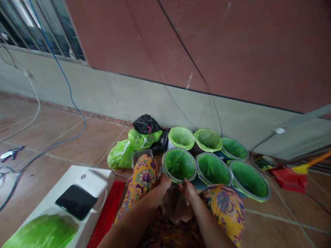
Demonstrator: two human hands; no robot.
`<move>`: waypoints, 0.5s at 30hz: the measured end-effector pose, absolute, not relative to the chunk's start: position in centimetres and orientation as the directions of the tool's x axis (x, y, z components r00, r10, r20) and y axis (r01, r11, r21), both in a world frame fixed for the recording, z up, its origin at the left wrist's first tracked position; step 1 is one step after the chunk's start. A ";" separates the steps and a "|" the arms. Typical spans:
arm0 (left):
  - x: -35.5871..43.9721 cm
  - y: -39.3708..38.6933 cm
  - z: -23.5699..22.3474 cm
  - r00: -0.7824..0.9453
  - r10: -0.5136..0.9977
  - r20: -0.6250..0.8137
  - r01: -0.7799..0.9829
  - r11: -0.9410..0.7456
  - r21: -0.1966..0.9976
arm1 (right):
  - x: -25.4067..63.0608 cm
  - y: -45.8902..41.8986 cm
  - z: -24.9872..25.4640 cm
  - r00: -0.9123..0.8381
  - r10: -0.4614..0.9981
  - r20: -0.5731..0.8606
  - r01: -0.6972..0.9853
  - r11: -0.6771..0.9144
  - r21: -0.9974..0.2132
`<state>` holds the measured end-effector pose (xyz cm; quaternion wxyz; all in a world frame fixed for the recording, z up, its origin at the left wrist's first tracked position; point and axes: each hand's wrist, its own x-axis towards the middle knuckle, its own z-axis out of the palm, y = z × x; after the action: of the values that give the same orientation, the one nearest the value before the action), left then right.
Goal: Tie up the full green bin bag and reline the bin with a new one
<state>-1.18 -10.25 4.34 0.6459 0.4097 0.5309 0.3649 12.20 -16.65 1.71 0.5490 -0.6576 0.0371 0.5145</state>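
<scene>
Between my knees stands a trash bin (179, 179) with a grey rim, lined with a green plastic bag (178, 162). My left hand (164, 183) is closed at the near left of its rim, with its fingertips partly hidden. Curled fingers of my right hand (188, 190) grip the near edge of the same rim. Beside this bin are two more grey-rimmed bins, the middle one (214, 168) and the right one (249, 181), both lined in green. Behind them, along the wall, sit further lined bins (181, 137).
Tied green bags (120, 155) and a black bag (147, 124) are piled left of the bins. A white box (69, 175) carries a dark tablet-like device (77, 202) and a green bag roll or bundle (43, 230). A red dustpan (289, 179) lies right; a blue cable (71, 93) crosses the floor.
</scene>
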 end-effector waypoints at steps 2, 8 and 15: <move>-1.0 -10.3 3.9 0.150 0.897 -0.416 0.040 0.415 0.909 | 12.0 -16.1 1.7 0.449 0.450 -0.772 -0.693 -0.370 -0.619; -0.9 -10.6 4.6 0.139 0.953 -0.269 0.505 0.165 0.847 | 12.0 -15.4 0.6 0.439 0.424 -0.792 -0.681 -0.418 -0.601; 0.3 -9.9 6.2 0.519 0.836 -0.176 0.690 -0.289 0.664 | 12.5 -14.0 0.8 0.510 0.504 -0.697 -0.447 -0.537 -0.715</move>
<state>0.34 -9.88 6.22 0.3547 0.7961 0.4793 0.1030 12.50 -14.04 0.78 0.4808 -0.7238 -0.0196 0.4945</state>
